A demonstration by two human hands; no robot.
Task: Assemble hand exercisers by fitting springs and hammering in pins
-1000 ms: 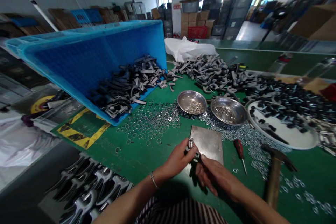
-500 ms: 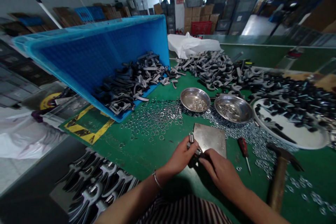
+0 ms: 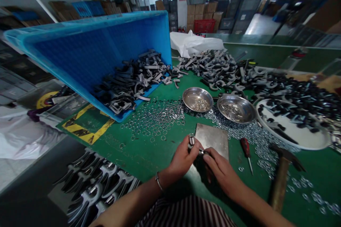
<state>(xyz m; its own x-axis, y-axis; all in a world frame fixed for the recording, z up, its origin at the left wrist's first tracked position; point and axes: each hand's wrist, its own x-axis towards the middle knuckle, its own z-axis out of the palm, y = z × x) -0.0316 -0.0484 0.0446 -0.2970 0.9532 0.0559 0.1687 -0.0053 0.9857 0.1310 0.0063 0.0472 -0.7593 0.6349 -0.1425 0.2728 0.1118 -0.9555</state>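
My left hand (image 3: pixel 183 159) is closed round a small grey metal part (image 3: pixel 192 142) whose threaded end, with washers on it, sticks up above my fingers. My right hand (image 3: pixel 221 172) pinches the same part from the right, fingers pressed together at it. Both hands hover over the green table (image 3: pixel 149 156), just in front of a flat steel plate (image 3: pixel 213 138). What lies between my right fingertips is too small to make out.
A tilted blue crate (image 3: pixel 87 53) of grey metal parts stands at the left. Loose washers (image 3: pixel 154 120) cover the table. Two steel bowls (image 3: pixel 197 99) (image 3: pixel 236 109), a white tray (image 3: pixel 298 134), a red-handled screwdriver (image 3: pixel 245 149) and a hammer (image 3: pixel 281 173) lie to the right. Finished parts (image 3: pixel 98 188) sit lower left.
My hands have stayed on the part, with the right fingers shifting closer to its top. The view has swung slightly.
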